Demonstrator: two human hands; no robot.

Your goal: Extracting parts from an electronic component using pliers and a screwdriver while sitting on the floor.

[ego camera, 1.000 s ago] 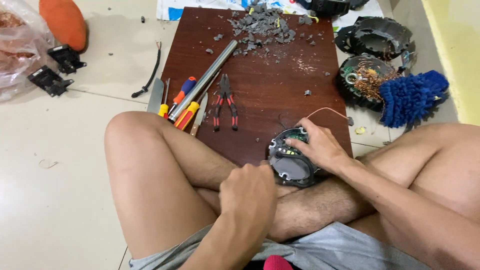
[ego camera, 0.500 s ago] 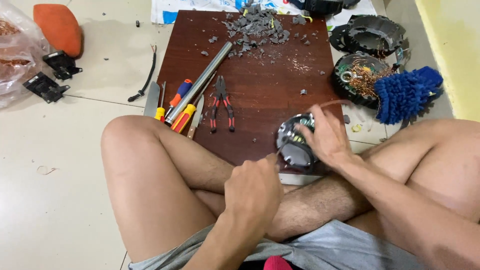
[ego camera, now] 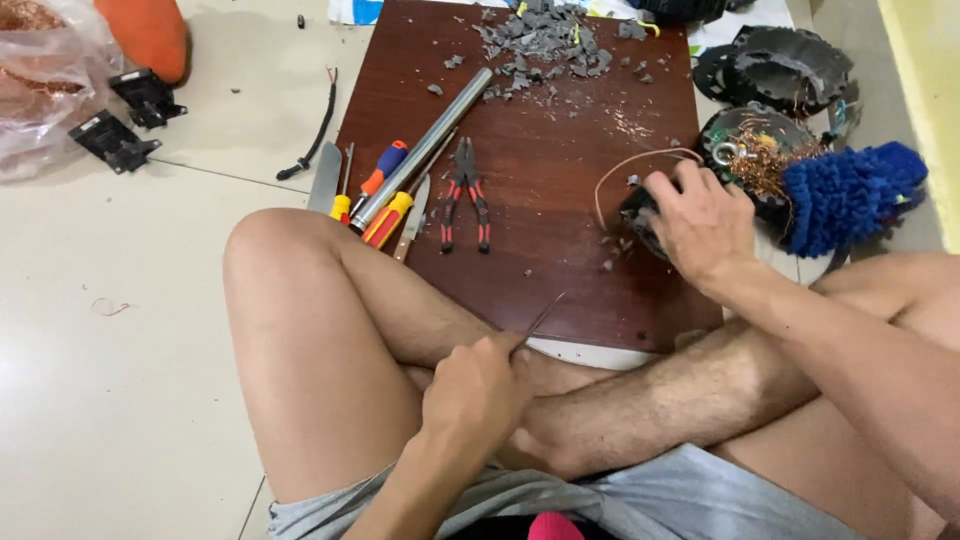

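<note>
Fingers of the right hand curl around a dark round motor part at the wooden board's right edge; left hand pinches a thin metal blade over the near edge.

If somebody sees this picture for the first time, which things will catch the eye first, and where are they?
First, the dark red board on the floor, with a heap of grey rubble at its far end and pliers and screwdrivers along its left side. At its right edge, the right hand grips a dark round part trailing copper wire. Nearer, the left hand holds a thin metal tool over the crossed legs.
</note>
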